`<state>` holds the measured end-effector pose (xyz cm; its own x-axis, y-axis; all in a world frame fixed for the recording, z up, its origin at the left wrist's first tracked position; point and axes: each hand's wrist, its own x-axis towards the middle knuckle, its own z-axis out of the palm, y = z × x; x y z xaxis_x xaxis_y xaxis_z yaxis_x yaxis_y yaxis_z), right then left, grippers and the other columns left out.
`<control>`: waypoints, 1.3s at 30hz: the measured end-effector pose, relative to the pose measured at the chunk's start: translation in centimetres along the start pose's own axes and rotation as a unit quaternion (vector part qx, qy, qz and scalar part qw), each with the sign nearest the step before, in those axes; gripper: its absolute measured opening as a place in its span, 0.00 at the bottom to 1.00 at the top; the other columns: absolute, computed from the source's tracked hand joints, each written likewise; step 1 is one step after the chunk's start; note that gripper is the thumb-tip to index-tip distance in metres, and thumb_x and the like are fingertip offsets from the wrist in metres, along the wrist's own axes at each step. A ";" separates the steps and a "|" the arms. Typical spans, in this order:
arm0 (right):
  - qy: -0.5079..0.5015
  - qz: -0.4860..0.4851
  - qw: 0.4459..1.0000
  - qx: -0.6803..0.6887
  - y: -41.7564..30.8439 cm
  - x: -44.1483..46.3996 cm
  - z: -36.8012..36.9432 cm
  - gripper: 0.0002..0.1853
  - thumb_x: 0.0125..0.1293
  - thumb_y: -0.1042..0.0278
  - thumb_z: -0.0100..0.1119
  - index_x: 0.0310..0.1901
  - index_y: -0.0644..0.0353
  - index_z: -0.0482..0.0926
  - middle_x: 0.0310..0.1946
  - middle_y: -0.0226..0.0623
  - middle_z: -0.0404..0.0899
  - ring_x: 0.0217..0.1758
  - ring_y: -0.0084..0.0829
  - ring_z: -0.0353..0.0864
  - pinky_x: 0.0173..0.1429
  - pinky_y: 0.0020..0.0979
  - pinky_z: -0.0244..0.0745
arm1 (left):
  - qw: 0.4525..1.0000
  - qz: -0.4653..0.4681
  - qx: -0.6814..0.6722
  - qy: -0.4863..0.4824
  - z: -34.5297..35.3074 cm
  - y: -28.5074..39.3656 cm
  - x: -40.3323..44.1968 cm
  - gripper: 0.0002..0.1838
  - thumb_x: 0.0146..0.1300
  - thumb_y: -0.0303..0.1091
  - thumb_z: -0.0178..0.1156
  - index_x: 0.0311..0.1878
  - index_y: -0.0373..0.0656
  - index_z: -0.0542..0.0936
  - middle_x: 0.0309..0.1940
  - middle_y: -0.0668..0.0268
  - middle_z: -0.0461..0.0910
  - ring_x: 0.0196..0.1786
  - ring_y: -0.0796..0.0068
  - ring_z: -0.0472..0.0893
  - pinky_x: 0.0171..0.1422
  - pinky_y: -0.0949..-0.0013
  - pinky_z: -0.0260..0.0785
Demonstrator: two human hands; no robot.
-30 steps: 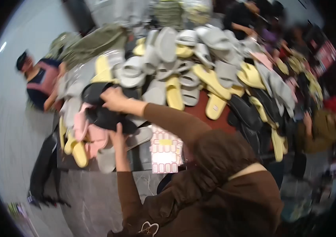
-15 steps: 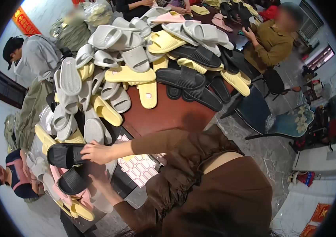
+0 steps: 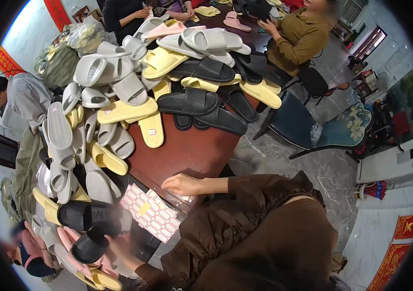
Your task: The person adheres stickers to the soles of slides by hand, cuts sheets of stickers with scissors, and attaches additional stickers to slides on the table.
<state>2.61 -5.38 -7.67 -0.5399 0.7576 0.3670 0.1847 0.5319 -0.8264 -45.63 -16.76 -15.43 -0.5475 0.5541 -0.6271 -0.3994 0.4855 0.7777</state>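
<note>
My left hand [image 3: 120, 248], blurred, is at the right side of a black slipper [image 3: 90, 245]; its grip is unclear. Another black slipper [image 3: 75, 216] lies just above that one. My right hand [image 3: 181, 185] is over the near edge of the red-brown table [image 3: 182, 157], its fingers together and bent down; what is under the fingertips is hidden. Below it, sheets of red-outlined labels [image 3: 150, 213] lie at the table edge, with a yellow patch on top.
Grey, yellow and black slippers [image 3: 129, 89] are heaped across the table. Pink slippers [image 3: 68, 242] lie at lower left. A person in brown [image 3: 296, 41] sits at upper right, beside chairs [image 3: 294, 121]. Another person [image 3: 24, 99] bends at the left.
My right hand has left the black slippers and moved right to the table edge above the label sheets. My left hand has stayed by the lower black slipper. The view has shifted.
</note>
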 end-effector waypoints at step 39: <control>0.302 -0.144 0.898 -0.285 4.1 13.2 -46.4 0.16 0.62 0.76 0.61 0.52 0.63 0.80 0.48 0.47 0.81 0.50 0.45 0.82 0.55 0.37 0.77 | 0.870 0.385 0.297 -0.087 35.6 -3.0 -19.3 0.16 0.67 0.30 0.60 0.55 0.36 0.74 0.53 0.61 0.75 0.51 0.70 0.77 0.51 0.71 0.71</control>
<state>34.34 24.39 13.61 -0.1199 0.5322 0.8381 0.5924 0.7158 -0.3698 -7.72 -4.86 -7.25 -0.3446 0.9382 0.0310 0.5145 0.1612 0.8422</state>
